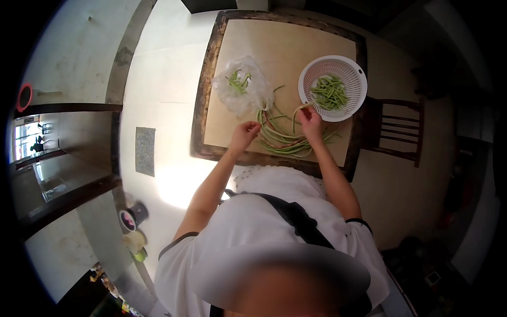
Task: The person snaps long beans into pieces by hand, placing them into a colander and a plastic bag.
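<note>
Long green beans (288, 148), some tinged reddish, lie in a loose curved bundle on the table in front of me. My right hand (311, 126) pinches one pale long bean (296, 113), which arcs down to the left from my fingertips. At the left end of the bundle is my left hand (244, 136), its fingers pressed together; what they hold, if anything, is too small to make out. A white colander (357, 105) with short cut bean pieces (330, 93) stands just beyond my right hand. Beyond my left hand lies a clear plastic bag (227, 100) with green bean bits (239, 82) on it.
The table (264, 42) has a dark, worn wooden border. A wooden chair (398, 129) stands at its right side. On the floor to the left are a grey mat (145, 151) and, lower down, a dark bin (134, 215) near the wall.
</note>
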`<action>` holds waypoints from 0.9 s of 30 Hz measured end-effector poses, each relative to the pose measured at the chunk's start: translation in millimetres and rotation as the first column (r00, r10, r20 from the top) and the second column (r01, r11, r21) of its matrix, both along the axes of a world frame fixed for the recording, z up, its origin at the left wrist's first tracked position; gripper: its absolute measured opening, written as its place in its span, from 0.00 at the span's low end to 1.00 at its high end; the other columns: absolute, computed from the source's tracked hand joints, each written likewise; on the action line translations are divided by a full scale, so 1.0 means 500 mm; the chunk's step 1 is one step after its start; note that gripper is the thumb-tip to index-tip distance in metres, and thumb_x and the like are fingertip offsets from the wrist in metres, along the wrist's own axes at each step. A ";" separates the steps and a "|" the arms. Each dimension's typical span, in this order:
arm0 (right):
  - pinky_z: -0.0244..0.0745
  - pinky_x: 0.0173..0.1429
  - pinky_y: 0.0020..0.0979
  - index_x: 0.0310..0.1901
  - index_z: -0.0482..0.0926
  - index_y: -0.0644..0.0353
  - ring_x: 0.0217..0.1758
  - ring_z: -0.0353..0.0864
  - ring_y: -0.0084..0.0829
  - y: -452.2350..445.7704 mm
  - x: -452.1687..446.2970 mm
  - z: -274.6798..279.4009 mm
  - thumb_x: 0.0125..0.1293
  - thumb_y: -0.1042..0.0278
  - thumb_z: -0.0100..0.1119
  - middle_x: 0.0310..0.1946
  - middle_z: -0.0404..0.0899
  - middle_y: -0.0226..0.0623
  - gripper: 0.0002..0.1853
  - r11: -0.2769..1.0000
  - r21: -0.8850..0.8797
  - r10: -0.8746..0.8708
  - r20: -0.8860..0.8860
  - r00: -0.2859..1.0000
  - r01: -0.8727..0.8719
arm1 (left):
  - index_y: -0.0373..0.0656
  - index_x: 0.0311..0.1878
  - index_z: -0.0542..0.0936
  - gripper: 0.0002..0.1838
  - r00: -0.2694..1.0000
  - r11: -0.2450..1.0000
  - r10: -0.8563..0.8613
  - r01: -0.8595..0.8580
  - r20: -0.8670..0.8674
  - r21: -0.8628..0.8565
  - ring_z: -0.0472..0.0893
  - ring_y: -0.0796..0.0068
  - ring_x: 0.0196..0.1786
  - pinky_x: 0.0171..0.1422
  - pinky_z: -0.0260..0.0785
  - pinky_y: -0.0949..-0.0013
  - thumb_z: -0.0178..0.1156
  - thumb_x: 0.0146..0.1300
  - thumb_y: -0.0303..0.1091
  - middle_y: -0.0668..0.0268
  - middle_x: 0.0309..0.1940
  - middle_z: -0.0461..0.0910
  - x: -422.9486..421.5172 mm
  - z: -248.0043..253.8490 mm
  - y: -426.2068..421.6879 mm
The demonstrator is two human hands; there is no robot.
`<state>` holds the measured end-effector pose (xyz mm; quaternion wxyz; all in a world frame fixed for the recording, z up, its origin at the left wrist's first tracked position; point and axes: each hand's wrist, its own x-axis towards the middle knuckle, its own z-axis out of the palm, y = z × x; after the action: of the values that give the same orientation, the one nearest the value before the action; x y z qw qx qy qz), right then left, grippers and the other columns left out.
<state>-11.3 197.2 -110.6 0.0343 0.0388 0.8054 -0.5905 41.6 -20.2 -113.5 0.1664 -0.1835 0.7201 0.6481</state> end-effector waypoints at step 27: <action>0.61 0.37 0.17 0.40 0.71 0.62 0.32 0.66 0.15 -0.051 -0.012 0.220 0.62 0.70 0.42 0.30 0.70 0.26 0.10 0.473 -0.860 0.580 0.142 0.802 -0.190 | 0.37 0.38 0.76 0.10 0.966 0.960 -0.043 0.111 -0.255 0.259 0.69 0.88 0.24 0.29 0.61 0.84 0.58 0.53 0.28 0.74 0.23 0.74 -0.046 0.247 0.061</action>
<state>-17.2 171.6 -0.8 0.3548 -0.0441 0.4006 -0.8436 18.5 10.1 10.2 0.1242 -0.0485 0.6464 0.7513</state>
